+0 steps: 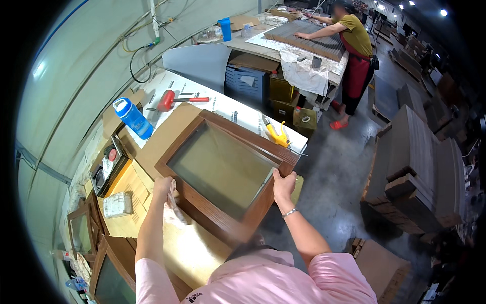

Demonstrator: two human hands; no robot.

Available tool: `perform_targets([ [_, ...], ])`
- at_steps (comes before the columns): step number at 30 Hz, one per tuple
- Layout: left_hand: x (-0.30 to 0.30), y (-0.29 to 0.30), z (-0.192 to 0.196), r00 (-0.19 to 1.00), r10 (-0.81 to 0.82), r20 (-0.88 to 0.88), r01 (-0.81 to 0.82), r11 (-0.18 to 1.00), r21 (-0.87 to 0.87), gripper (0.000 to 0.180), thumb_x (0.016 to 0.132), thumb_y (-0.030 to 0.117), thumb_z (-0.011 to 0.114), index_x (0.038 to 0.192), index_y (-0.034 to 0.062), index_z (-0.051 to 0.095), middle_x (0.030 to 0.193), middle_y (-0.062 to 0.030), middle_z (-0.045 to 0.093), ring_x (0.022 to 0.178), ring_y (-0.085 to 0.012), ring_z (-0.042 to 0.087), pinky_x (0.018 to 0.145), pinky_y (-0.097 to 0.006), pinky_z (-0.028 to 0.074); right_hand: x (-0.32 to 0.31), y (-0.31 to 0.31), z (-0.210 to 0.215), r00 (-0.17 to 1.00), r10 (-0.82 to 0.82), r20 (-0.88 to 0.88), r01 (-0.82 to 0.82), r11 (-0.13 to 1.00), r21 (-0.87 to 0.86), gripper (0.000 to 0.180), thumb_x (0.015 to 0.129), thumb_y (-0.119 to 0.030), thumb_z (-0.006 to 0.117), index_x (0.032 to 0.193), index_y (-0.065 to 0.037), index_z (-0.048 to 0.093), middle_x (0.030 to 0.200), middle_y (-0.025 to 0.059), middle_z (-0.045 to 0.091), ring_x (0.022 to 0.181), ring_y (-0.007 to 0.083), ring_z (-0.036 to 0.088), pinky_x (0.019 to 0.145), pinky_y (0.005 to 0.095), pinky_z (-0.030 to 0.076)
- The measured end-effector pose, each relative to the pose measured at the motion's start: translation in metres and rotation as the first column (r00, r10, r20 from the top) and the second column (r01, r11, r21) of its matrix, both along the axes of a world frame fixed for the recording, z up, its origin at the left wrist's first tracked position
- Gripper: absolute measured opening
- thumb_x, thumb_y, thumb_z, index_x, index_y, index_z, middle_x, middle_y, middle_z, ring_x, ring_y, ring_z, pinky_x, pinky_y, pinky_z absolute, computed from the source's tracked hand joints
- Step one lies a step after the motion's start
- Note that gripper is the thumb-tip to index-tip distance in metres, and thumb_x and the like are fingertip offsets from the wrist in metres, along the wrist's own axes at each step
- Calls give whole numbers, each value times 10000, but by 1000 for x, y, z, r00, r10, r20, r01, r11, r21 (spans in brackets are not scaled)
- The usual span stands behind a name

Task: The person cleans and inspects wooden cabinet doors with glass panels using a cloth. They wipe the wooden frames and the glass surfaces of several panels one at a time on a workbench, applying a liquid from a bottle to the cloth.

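Hands first: our left hand (163, 186) closes on a small tool at the near-left edge of the brown wooden glazed frame (226, 167) — our right hand (283, 186) clamps its near-right edge, fingers curled over. We see the frame flat on a cardboard sheet (167, 133). Left, a pale block-shaped package (117, 204). Farther, a blue bottle (133, 118), a red mallet (172, 99), yellow clamp (277, 136) — beyond, a co-worker (354, 45).

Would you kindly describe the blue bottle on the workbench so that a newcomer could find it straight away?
Start at the long workbench along the pale wall. Beyond the wooden glazed frame held by both hands, near the red mallet, lies the blue bottle. It alone is bright blue with a white cap, tilted on cardboard.
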State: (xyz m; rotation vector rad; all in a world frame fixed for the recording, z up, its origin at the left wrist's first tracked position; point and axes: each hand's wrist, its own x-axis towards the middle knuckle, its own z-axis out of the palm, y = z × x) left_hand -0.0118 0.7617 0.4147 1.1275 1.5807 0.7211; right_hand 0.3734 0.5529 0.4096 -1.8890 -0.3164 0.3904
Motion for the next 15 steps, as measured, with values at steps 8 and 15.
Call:
perform_targets([
  [8,62,-78,90,516,-526,-676,554,807,-205,376,861,378,630,731,38,726,663,-147,682,657,-290,680,652,-412,524,58,-39,41,875,238,421,-95,938,-332,258,810,-223,721,674,-31,614,638,200,625,660,409,638,628,514,495],
  [15,76,-175,57,523,-795,-307,693,606,-389,406,916,387,643,768,16,718,644,-97,673,533,-165,630,527,-335,498,111,6,37,610,383,693,-266,924,-276,320,796,-259,730,975,0,672,927,200,699,877,362,678,768,446,528],
])
